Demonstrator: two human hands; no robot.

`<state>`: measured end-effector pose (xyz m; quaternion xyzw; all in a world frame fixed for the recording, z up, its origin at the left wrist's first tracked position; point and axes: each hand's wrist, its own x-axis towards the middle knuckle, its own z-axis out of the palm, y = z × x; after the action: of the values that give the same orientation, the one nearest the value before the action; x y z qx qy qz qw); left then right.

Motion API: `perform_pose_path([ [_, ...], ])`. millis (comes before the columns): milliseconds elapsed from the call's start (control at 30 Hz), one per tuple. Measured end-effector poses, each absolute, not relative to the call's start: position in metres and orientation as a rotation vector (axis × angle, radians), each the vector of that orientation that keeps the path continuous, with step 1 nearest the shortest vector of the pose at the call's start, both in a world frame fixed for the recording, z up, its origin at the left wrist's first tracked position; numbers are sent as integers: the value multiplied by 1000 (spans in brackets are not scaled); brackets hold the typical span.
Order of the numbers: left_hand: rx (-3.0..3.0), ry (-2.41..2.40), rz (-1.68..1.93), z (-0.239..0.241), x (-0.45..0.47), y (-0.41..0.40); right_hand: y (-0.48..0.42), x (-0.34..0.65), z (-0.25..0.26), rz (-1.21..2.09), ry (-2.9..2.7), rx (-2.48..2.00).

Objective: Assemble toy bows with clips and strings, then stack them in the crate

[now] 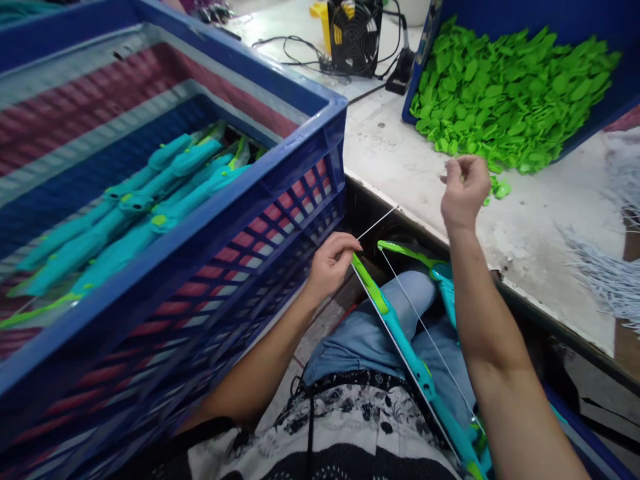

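Observation:
My left hand (333, 263) is closed in a pinch at the green tip of a teal toy bow (400, 340). A loose end of white string (379, 223) runs from its fingertips toward the table edge. The bow slants down across my lap, with string along its limb. Another green-tipped teal bow (407, 250) lies beside it, its own string stretched down across my jeans. My right hand (466, 190) is raised over the table by the green pieces, fingers curled into a pinch; whatever they hold, if anything, is hidden.
At left stands a blue crate (300, 180) with several teal toy bows (145, 200) inside. A tilted blue bin (520, 17) spills small green plastic pieces (515, 100) onto the white table (385, 147). A black fan (354, 37) with cables stands behind; cut white strings (605, 267) lie right.

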<state>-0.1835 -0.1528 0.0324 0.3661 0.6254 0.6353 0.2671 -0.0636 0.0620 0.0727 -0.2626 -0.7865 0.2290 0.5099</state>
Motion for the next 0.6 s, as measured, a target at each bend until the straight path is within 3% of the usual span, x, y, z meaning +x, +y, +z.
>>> perform_pose_path([
  [233, 539, 1365, 1530, 58, -195, -123, -92, -75, 50, 840, -1898, -475],
  [433, 1026, 1963, 1439, 88, -209, -133, -95, -79, 26, 910, -1879, -638],
  [600, 737, 1695, 1571, 92, -194, -143, -89, -81, 36, 968, -1783, -644],
])
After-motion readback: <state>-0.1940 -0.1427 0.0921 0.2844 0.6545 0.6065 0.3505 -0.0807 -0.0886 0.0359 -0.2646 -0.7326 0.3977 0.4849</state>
